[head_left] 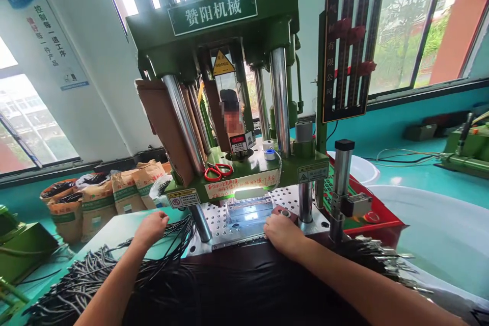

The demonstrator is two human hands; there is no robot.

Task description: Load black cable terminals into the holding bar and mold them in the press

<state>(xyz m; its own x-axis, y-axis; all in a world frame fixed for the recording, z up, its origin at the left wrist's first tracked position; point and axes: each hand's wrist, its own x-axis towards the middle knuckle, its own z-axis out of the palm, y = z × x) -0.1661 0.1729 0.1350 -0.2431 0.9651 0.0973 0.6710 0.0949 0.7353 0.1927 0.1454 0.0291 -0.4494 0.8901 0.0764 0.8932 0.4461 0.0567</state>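
Note:
A green press machine (pixel 214 15) stands in front of me, with a lit clear mold area (pixel 250 212) above its perforated metal plate (pixel 219 221). My right hand (pixel 280 232) is at the plate's front right, fingers curled beside a dark reddish block (pixel 286 213); what its fingertips hold, if anything, is hidden. Left of the machine, my left hand (pixel 152 228) hovers over black cables (pixel 179 232) with its fingers drawn together; anything between them is too small to make out. More black cables (pixel 87 275) lie in a heap at the lower left.
Red-handled scissors (pixel 218 171) and a blue-and-white tape roll (pixel 269 154) rest on the machine's ledge. A metal post (pixel 341 188) rises on the right, near cable ends (pixel 382 260) and a red tray (pixel 385 219). Filled sacks (pixel 95 204) stand at the back left.

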